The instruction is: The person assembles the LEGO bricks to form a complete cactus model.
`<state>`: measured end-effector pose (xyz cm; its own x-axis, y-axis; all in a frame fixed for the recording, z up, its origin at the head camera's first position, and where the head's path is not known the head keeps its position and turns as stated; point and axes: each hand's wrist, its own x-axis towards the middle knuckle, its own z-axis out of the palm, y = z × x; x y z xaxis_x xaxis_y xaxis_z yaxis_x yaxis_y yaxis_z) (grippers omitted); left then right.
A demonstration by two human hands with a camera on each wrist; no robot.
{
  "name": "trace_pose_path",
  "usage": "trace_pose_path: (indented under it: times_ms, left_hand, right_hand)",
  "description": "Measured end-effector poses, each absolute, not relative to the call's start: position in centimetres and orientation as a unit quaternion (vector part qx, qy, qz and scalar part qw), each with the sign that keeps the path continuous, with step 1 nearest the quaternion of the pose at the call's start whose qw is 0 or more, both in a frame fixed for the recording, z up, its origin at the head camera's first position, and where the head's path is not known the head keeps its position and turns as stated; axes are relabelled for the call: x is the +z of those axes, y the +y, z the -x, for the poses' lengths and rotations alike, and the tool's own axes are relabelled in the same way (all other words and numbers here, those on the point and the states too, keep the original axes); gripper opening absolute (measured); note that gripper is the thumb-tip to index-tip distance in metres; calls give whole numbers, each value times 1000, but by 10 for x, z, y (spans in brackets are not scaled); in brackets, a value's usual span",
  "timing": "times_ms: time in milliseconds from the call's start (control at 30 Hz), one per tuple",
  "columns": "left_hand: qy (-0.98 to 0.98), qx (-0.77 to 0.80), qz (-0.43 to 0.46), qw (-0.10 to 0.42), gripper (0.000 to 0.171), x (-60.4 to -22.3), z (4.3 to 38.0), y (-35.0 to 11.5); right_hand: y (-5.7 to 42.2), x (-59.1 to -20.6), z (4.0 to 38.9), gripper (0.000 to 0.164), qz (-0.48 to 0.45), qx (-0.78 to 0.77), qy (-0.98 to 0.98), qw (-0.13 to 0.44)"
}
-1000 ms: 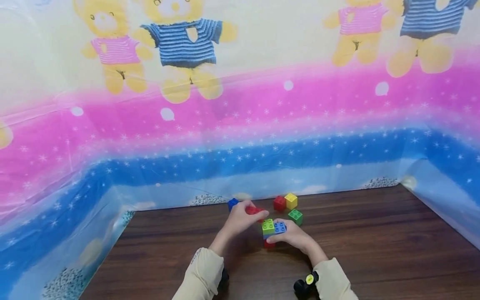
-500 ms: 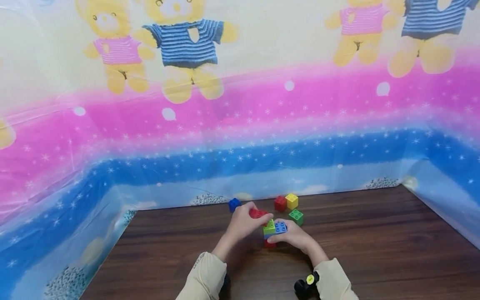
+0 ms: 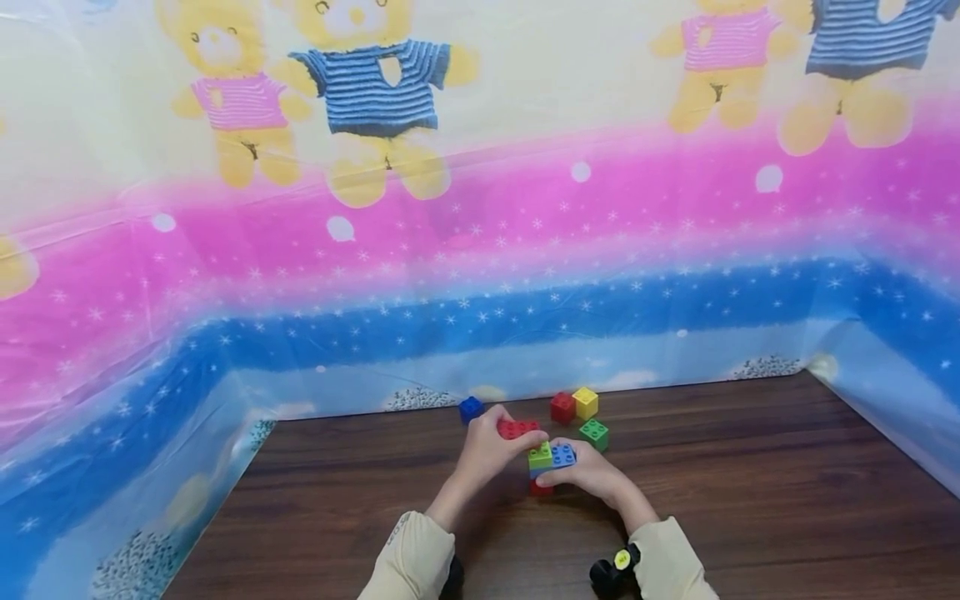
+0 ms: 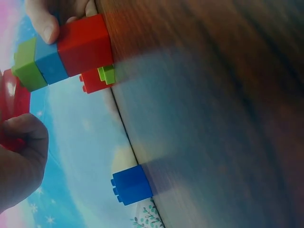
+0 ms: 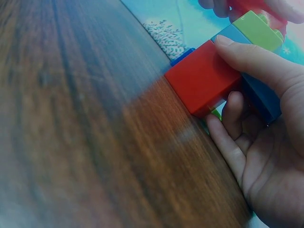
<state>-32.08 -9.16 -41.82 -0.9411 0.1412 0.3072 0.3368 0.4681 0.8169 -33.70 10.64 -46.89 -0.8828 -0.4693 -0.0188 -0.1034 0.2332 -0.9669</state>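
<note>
My left hand point(image 3: 483, 454) pinches a long red toy brick point(image 3: 519, 429) between thumb and fingers, close above and left of a small brick stack. That stack has a red brick point(image 4: 86, 46) at the bottom, a blue brick point(image 4: 51, 61) on it and a lime green brick point(image 3: 539, 457) on top. Blue studs point(image 3: 563, 455) show beside the lime brick. My right hand point(image 3: 596, 477) grips the stack from the right, its thumb point(image 5: 251, 59) across the blue and red bricks. Whether the held red brick touches the lime one I cannot tell.
On the wooden table point(image 3: 750, 492), a blue brick point(image 3: 471, 408) stands at the back left. Behind the right hand are a red brick point(image 3: 562, 407), a yellow brick point(image 3: 586, 403) and a green brick point(image 3: 594, 434). A patterned cloth point(image 3: 480, 333) hangs along the back edge.
My left hand has moved slightly right with the red brick, closer to the stack, then almost stopped. My right hand has kept its grip on the stack.
</note>
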Motion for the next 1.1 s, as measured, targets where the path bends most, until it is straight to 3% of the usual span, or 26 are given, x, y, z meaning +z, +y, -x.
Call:
trace_pose_path:
  times_ms: [433, 667, 1100]
  left_hand:
    - [-852, -487, 182, 56, 34, -416, 319, -101]
    - [-856, -481, 186, 33, 43, -415, 317, -99]
    - [-860, -468, 202, 40, 38, -416, 317, -95]
  right_hand:
    - [105, -467, 337, 45, 186, -591, 769, 155]
    - [105, -468, 337, 44, 184, -588, 774, 150]
    - [106, -471, 340, 45, 187, -589, 770, 156]
